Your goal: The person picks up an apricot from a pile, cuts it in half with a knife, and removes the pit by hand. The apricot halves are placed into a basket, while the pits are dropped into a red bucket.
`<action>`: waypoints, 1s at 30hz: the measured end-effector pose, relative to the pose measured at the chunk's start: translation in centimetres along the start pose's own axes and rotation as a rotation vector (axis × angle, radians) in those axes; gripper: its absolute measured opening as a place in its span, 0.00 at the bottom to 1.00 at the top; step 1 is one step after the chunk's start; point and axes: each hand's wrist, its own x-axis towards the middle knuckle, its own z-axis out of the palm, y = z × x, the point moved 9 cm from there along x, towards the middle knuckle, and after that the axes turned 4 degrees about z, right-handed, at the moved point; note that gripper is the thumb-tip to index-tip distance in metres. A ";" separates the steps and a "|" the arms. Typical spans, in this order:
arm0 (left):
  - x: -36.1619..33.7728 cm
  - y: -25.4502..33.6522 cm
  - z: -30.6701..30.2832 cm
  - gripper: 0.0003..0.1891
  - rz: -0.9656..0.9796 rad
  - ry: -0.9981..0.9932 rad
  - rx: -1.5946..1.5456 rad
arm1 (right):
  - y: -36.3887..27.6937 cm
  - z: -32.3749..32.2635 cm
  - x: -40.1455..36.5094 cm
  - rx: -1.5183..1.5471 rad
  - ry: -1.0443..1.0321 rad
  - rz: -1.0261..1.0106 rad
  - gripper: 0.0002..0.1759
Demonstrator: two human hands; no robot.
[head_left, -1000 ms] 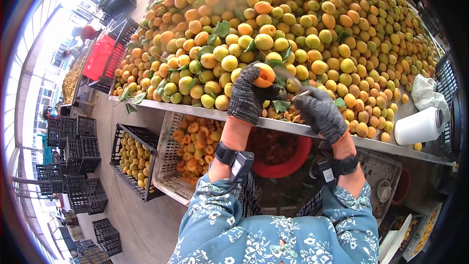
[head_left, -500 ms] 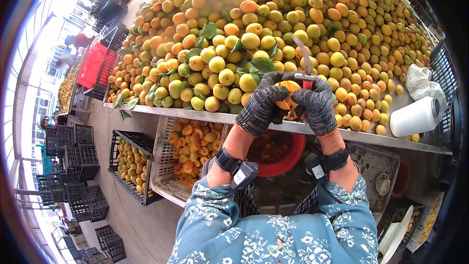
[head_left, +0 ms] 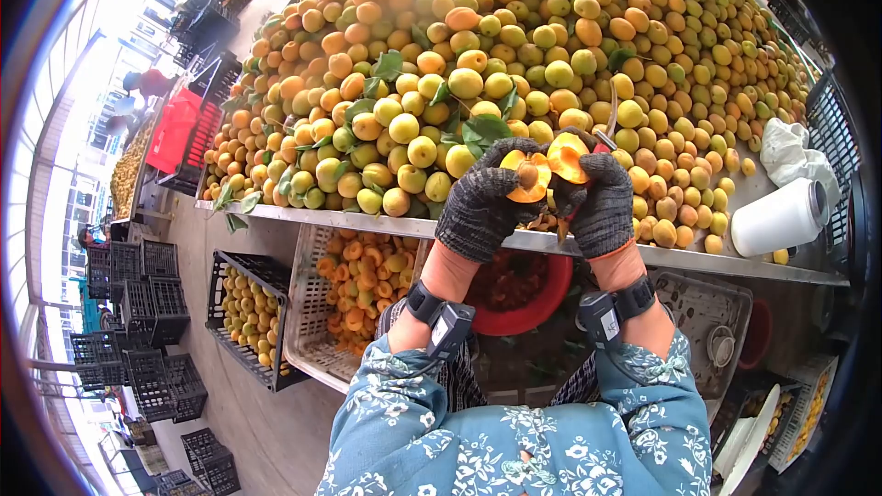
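Observation:
Gloved in dark grey knit, my left hand (head_left: pixel 480 204) pinches an apricot half (head_left: pixel 527 178), cut face up, with a brown pit in its middle. The other apricot half (head_left: pixel 567 157) sits in the fingers of my right hand (head_left: pixel 606 208), close beside the first, its orange flesh showing. That same hand also grips a small knife (head_left: pixel 613 108), its thin curved blade pointing up past the knuckles; most of its handle is hidden in the glove. Both hands are over the metal table edge (head_left: pixel 684 261), in front of a big heap of whole apricots (head_left: pixel 465 84).
Below the table are a white crate (head_left: pixel 305 312) of cut apricots, a red basin (head_left: pixel 548 289) with dark scraps, and a black crate (head_left: pixel 220 298) of apricots. A white container (head_left: pixel 776 222) lies tilted at right on the tabletop. Black crates (head_left: pixel 154 308) stand stacked at left.
The apricot has been parted into two halves, one in each hand, exposing the pit. The right hand has turned, and the knife blade has swung to the right.

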 end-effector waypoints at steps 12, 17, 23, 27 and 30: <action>0.2 2.4 -1.8 0.24 0.413 -0.017 1.017 | -1.6 3.4 -1.7 -0.433 -0.106 -0.085 0.21; 0.8 0.5 -4.0 0.23 0.192 0.047 0.597 | -0.1 6.0 -2.3 -1.165 -0.206 -0.252 0.18; 0.7 -1.2 -3.9 0.20 -0.019 0.170 0.028 | -3.6 3.1 -1.5 -0.829 0.110 -0.187 0.10; -0.1 -1.6 -2.4 0.20 -0.096 0.153 0.104 | -4.5 2.4 -0.4 -1.035 0.119 -0.203 0.10; 0.1 -1.5 -4.9 0.19 0.000 0.141 0.357 | -3.5 3.8 -0.8 -1.310 0.035 -0.238 0.12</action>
